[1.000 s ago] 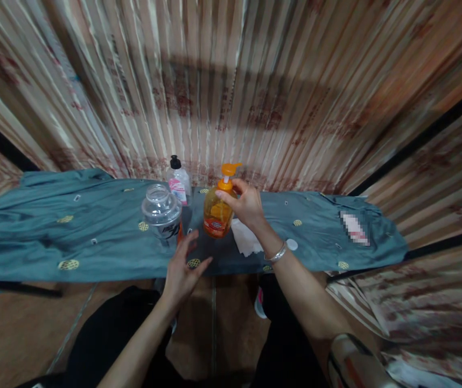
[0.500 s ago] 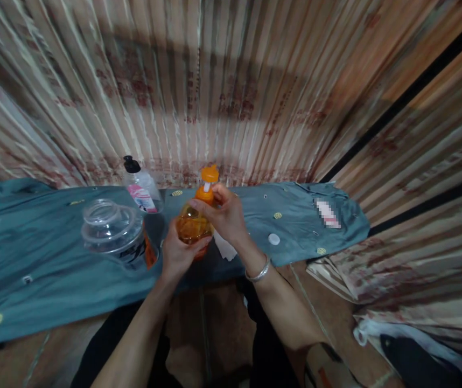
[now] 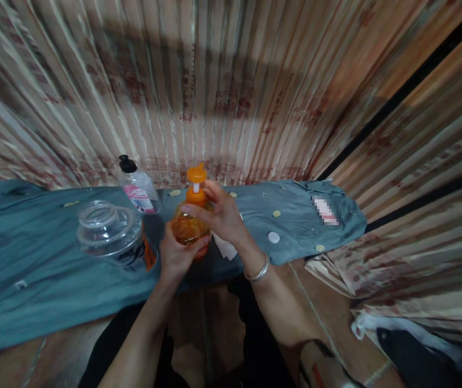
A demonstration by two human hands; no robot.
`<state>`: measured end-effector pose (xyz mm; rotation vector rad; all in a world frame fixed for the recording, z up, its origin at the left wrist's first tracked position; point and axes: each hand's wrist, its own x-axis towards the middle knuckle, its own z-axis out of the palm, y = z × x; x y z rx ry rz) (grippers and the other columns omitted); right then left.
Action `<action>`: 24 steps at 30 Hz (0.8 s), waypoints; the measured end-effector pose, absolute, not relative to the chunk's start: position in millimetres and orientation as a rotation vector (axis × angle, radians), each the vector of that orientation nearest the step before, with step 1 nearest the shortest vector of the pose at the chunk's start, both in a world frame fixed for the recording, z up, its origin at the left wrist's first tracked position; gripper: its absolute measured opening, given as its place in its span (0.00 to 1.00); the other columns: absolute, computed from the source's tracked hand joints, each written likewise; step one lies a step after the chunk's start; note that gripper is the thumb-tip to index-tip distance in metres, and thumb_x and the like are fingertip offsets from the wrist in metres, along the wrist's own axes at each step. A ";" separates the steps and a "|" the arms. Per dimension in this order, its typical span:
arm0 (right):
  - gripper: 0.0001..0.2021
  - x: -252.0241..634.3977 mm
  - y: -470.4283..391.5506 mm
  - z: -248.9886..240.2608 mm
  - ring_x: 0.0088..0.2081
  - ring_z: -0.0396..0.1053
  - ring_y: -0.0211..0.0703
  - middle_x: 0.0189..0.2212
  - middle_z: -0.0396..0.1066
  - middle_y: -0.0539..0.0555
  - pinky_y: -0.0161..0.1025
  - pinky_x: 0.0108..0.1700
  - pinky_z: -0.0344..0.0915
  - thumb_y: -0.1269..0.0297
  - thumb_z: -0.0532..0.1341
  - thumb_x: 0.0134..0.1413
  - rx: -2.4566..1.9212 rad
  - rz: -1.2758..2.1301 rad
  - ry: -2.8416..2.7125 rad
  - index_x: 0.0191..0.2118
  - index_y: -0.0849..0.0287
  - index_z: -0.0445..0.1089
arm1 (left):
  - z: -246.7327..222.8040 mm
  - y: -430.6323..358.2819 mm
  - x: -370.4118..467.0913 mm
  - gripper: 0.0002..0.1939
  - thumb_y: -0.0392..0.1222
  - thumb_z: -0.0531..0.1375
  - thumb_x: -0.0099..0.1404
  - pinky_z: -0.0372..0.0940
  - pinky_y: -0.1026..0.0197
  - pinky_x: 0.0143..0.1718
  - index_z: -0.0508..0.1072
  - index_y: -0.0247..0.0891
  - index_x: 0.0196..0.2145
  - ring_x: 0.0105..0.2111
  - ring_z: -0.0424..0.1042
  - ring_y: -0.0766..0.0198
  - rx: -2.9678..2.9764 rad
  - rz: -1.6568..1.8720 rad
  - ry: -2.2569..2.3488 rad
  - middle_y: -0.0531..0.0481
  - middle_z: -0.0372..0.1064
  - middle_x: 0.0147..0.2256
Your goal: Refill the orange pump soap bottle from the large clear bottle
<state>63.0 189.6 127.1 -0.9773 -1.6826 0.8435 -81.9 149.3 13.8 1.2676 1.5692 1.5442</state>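
An amber pump bottle [image 3: 189, 228] with an orange pump head stands upright between my two hands, low in the middle of the view. My left hand [image 3: 177, 254] is wrapped round its lower body from the left. From the right, my right hand [image 3: 223, 213] holds the bottle's upper part just below the pump, thumb across the front and fingers behind the collar. Left of the bottle is a clear plastic container [image 3: 110, 231] with a black and orange print. Behind that container a clear bottle [image 3: 140, 193] with a pink label and black cap leans slightly.
A green patterned cloth [image 3: 53, 231] covers the long surface. White paper [image 3: 225, 247] lies beside my right wrist, a round white cap [image 3: 273, 237] farther right, and a blurred-out item [image 3: 325, 210] near the right end. Pleated curtains [image 3: 215, 81] hang behind.
My right hand has shifted slightly left and its thumb lies lower across the bottle. The view has moved a little. Both hands remain on the bottle.
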 end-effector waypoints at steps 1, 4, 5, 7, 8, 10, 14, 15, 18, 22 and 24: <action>0.31 61.1 190.7 124.3 0.54 0.83 0.53 0.50 0.85 0.53 0.51 0.62 0.79 0.34 0.79 0.55 -0.998 0.824 -1.618 0.51 0.50 0.75 | 15.2 148.2 -81.1 0.42 0.49 0.86 0.42 0.82 0.36 0.57 0.75 0.46 0.52 0.49 0.87 0.40 1.261 1.531 1.584 0.48 0.84 0.44; 0.29 57.6 192.6 117.4 0.55 0.82 0.55 0.50 0.84 0.54 0.54 0.66 0.76 0.35 0.80 0.53 -1.081 0.732 -1.545 0.47 0.49 0.74 | 20.8 145.2 -78.0 0.42 0.47 0.86 0.43 0.83 0.40 0.53 0.76 0.45 0.53 0.48 0.87 0.41 1.249 1.502 1.611 0.48 0.85 0.45; 0.27 57.9 192.4 116.4 0.54 0.82 0.55 0.49 0.84 0.54 0.54 0.65 0.76 0.35 0.78 0.55 -1.079 0.722 -1.550 0.46 0.49 0.74 | 22.7 144.3 -77.0 0.42 0.46 0.86 0.43 0.83 0.41 0.53 0.76 0.45 0.54 0.48 0.87 0.41 1.246 1.496 1.615 0.48 0.85 0.46; 0.25 60.7 190.9 116.9 0.52 0.82 0.54 0.49 0.84 0.54 0.52 0.63 0.77 0.33 0.74 0.59 -1.009 0.757 -1.579 0.46 0.49 0.75 | 25.7 142.9 -75.3 0.42 0.46 0.86 0.44 0.83 0.42 0.53 0.76 0.45 0.54 0.49 0.87 0.41 1.241 1.488 1.615 0.48 0.85 0.47; 0.25 62.6 189.7 118.1 0.52 0.81 0.53 0.49 0.84 0.54 0.51 0.62 0.77 0.32 0.72 0.62 -0.959 0.789 -1.598 0.46 0.49 0.75 | 26.8 142.4 -74.7 0.42 0.46 0.86 0.44 0.83 0.42 0.52 0.76 0.44 0.54 0.49 0.87 0.42 1.239 1.486 1.611 0.47 0.85 0.47; 0.26 66.3 187.7 121.3 0.51 0.81 0.52 0.48 0.84 0.53 0.50 0.60 0.77 0.30 0.68 0.65 -0.884 0.853 -1.642 0.47 0.48 0.76 | 28.1 141.7 -74.0 0.42 0.45 0.85 0.44 0.82 0.43 0.52 0.76 0.44 0.54 0.49 0.87 0.42 1.236 1.484 1.599 0.47 0.86 0.48; 0.27 67.1 189.2 126.0 0.52 0.81 0.53 0.47 0.84 0.53 0.50 0.59 0.77 0.30 0.72 0.60 -0.929 0.822 -1.618 0.49 0.47 0.75 | 28.7 140.5 -74.0 0.43 0.44 0.86 0.43 0.82 0.43 0.54 0.76 0.44 0.54 0.50 0.87 0.42 1.225 1.486 1.589 0.47 0.86 0.48; 0.28 66.1 190.7 126.9 0.52 0.81 0.54 0.47 0.84 0.53 0.51 0.59 0.77 0.31 0.75 0.56 -0.967 0.777 -1.591 0.48 0.48 0.75 | 28.8 140.2 -74.1 0.43 0.44 0.86 0.42 0.82 0.42 0.54 0.76 0.44 0.54 0.50 0.87 0.42 1.223 1.487 1.587 0.46 0.86 0.48; 0.29 64.5 195.9 131.2 0.52 0.81 0.57 0.44 0.83 0.54 0.54 0.60 0.77 0.35 0.81 0.48 -1.040 0.683 -1.567 0.43 0.50 0.74 | 29.1 139.3 -74.2 0.42 0.45 0.86 0.43 0.82 0.42 0.55 0.76 0.44 0.53 0.51 0.88 0.42 1.218 1.491 1.579 0.46 0.86 0.48; 0.25 70.2 197.8 139.0 0.51 0.82 0.56 0.44 0.85 0.54 0.54 0.60 0.77 0.33 0.77 0.56 -0.905 0.785 -1.685 0.40 0.50 0.77 | 30.7 137.4 -74.5 0.42 0.46 0.86 0.42 0.82 0.43 0.53 0.75 0.43 0.53 0.49 0.88 0.43 1.211 1.496 1.558 0.46 0.87 0.47; 0.24 74.6 196.2 140.3 0.52 0.82 0.55 0.45 0.86 0.53 0.53 0.61 0.78 0.31 0.72 0.62 -0.804 0.883 -1.751 0.41 0.48 0.79 | 31.8 136.3 -74.8 0.42 0.45 0.86 0.43 0.83 0.43 0.53 0.75 0.44 0.53 0.48 0.88 0.44 1.214 1.497 1.540 0.47 0.87 0.47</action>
